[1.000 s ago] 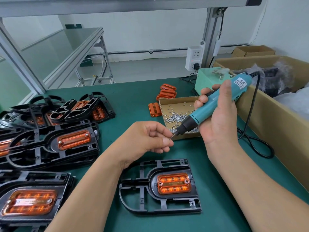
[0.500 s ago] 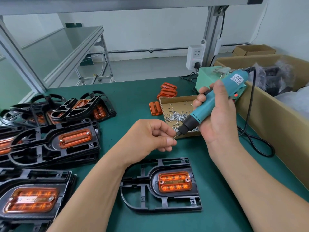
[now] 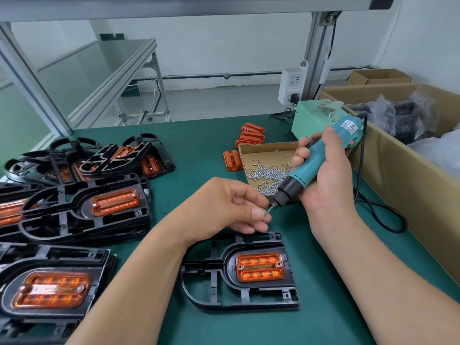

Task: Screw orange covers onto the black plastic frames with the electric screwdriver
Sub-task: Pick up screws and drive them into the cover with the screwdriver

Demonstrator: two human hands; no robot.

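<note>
A black plastic frame lies flat on the green mat in front of me, with an orange cover seated in its recess. Above it, my right hand grips the teal electric screwdriver, tilted with its bit pointing down-left. My left hand has its fingers curled, and thumb and fingertips pinch a small screw at the bit's tip. The screw itself is barely visible.
A shallow cardboard tray of several loose screws sits behind my hands. Loose orange covers lie behind it. Stacks of assembled frames fill the left. A big cardboard box lines the right edge, with the screwdriver cable beside it.
The screwdriver has tilted more upright in my right hand. My left hand stays at the bit's tip, shifted slightly right. The frame has not moved.
</note>
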